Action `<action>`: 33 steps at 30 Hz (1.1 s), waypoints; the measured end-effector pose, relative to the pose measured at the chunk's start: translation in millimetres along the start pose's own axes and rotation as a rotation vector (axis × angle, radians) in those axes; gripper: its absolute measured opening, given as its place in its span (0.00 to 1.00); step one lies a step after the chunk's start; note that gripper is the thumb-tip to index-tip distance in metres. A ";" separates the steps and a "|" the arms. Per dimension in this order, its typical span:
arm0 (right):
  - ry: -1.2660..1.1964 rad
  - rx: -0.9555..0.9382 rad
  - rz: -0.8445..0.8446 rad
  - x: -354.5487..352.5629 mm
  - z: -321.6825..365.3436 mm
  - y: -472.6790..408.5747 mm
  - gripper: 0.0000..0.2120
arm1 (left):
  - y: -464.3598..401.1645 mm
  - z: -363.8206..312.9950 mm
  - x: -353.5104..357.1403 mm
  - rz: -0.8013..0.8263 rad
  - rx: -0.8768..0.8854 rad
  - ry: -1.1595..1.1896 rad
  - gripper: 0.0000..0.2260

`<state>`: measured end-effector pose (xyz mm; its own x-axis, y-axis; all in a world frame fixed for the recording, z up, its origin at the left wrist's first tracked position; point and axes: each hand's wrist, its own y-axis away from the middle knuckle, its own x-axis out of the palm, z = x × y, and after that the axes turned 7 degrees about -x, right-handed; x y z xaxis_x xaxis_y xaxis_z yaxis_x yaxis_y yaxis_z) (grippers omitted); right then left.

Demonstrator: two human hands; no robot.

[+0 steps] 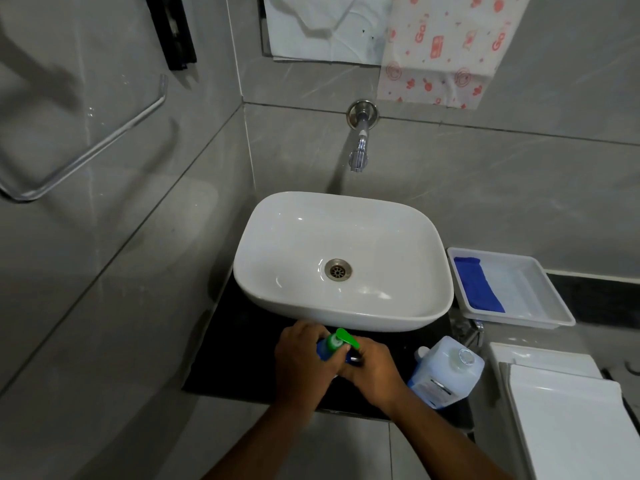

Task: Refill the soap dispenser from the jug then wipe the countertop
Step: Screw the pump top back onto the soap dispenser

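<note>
The soap dispenser (335, 344), a blue bottle with a green pump head, stands on the black countertop (235, 355) just in front of the white basin (343, 258). My left hand (304, 358) wraps around the bottle's body from the left. My right hand (372, 367) grips it from the right, just under the green pump. Most of the bottle is hidden by my fingers. The jug (445, 370), translucent with pale blue liquid and a white cap, stands on the counter to the right of my hands. A blue cloth (478, 284) lies in a white tray (540, 306).
A chrome wall tap (360, 147) juts out above the basin. The white tray sits right of the basin, with a white toilet cistern lid (554, 393) below it. A metal towel bar (86, 147) is on the left wall. Grey tiled walls close in on the left and back.
</note>
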<state>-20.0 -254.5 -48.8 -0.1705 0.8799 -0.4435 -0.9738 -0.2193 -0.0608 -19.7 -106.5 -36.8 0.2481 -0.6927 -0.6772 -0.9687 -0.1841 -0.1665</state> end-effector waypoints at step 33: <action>-0.012 0.004 -0.009 -0.3 -1.9 -2.0 0.16 | -21.0 9.4 -5.9 0.284 0.113 0.145 0.15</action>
<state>-17.8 -255.1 -50.3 -0.1636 0.8867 -0.4324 -0.9758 -0.2100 -0.0614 -0.9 -92.0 -35.9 -0.0406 -0.7987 -0.6004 -0.9922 0.1032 -0.0703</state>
